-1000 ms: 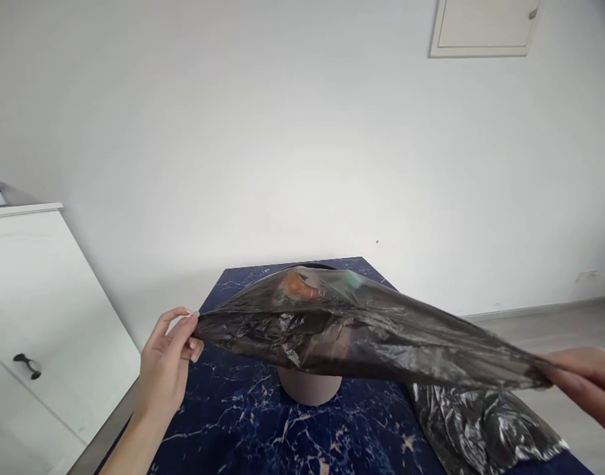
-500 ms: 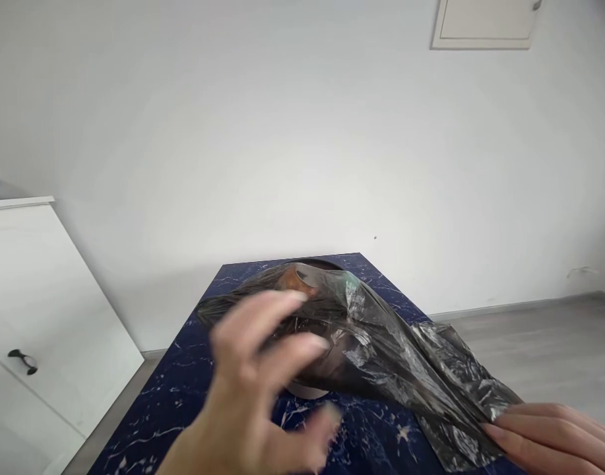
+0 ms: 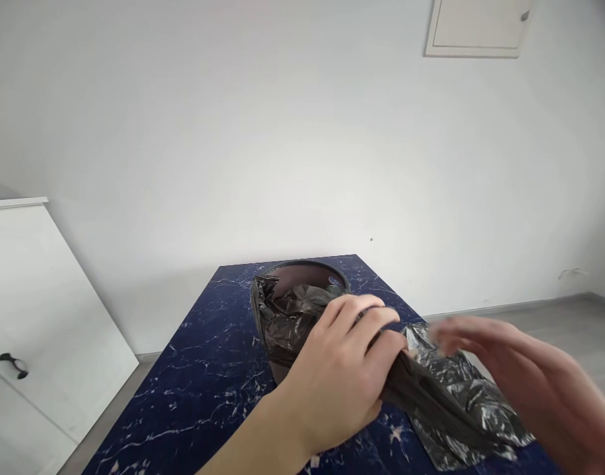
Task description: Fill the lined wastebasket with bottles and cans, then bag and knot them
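A dark round bin [image 3: 302, 265] stands on the blue marble-patterned table [image 3: 203, 349], its far rim and inner wall uncovered. A thin black trash bag [image 3: 287, 326] droops over the near side of the opening and trails to the right. My left hand [image 3: 342, 356] is closed round the gathered bag just right of the bin. To the right, my right hand [image 3: 514, 369] hovers over the bag's loose end with fingers stretched out, slightly blurred and holding nothing that I can see. The bin's near side is mostly hidden by bag and hand.
A white cabinet [image 3: 49, 316] with a black handle [image 3: 12, 365] stands at the left. Behind the table rises a white wall [image 3: 292, 152] with a small hatch [image 3: 475, 26] at upper right. Crumpled bag film [image 3: 455, 376] covers the table's right edge. Grey floor [image 3: 544, 330] shows beyond.
My left hand has moved right and closed on the bag. My right hand has let go of the bag's end and risen. The bag has slid off the bin's far rim, uncovering the opening.
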`<act>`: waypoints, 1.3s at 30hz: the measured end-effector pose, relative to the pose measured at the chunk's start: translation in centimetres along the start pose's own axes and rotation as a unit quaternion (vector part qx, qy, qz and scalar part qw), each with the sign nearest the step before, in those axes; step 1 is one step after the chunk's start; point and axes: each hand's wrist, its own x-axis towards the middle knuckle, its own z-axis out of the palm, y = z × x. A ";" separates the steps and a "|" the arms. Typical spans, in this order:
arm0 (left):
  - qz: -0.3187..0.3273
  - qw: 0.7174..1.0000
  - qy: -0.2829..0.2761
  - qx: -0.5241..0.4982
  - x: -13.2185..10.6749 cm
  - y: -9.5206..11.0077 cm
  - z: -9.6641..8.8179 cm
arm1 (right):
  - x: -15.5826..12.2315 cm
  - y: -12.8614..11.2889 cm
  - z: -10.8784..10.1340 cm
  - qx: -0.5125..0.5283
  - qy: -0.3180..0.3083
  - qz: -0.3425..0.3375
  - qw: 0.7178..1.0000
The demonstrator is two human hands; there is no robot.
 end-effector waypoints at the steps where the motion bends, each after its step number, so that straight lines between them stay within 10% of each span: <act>1: -0.003 1.000 0.008 -0.001 0.1 0.1 -0.4 | 1.2 -0.7 0.7 -0.028 -0.006 0.028 0.999; 9: -0.015 1.000 0.013 0.025 0.8 0.4 -1.4 | 6.7 -1.9 7.1 0.168 -0.086 0.137 0.972; 14: -0.029 0.998 -0.044 -0.040 0.2 -0.2 -5.0 | 9.7 -2.3 8.5 0.262 -0.107 0.085 0.955; 20: -0.297 0.951 0.069 -0.054 -1.8 -7.2 -8.2 | 10.7 -2.0 8.5 0.212 -0.136 0.080 0.965; 25: -0.352 0.923 -0.154 -0.023 -2.7 -14.5 -7.6 | 11.0 -1.6 9.1 0.373 -0.123 0.101 0.914; 30: -0.323 0.915 -0.233 -0.059 -2.3 -16.7 -8.1 | 11.5 -1.3 9.5 0.443 -0.079 0.092 0.888; 39: -0.365 0.926 -0.070 -0.068 -2.9 -16.4 -8.3 | 12.5 -1.4 9.1 0.474 -0.066 0.126 0.869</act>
